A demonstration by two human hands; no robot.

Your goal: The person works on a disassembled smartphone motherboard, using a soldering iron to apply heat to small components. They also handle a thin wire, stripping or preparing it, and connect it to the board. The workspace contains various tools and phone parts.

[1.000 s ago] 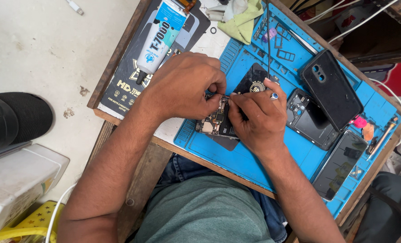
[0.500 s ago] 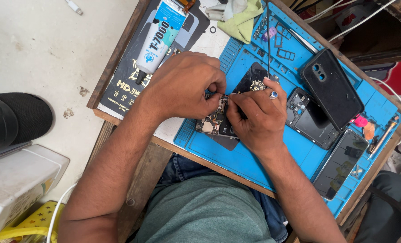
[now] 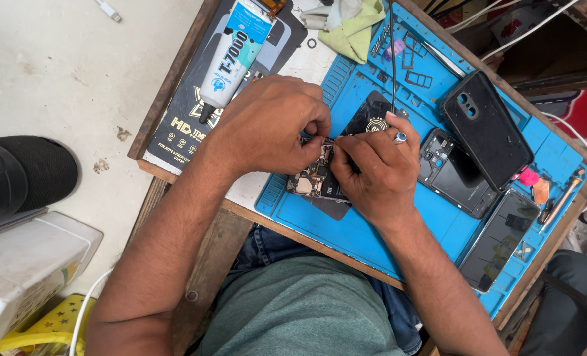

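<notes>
On the blue mat [image 3: 372,244], my left hand [image 3: 270,128] and right hand [image 3: 379,175] pinch together on the open phone [image 3: 310,178], where too much force, I think, could crack its small parts.

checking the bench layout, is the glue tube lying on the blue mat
No, the glue tube lies on a dark printed package left of the blue mat, beyond the left hand.

Two hands [image 3: 274,132] [image 3: 372,171], one glue tube [image 3: 231,56], one blue mat [image 3: 366,244].
</notes>
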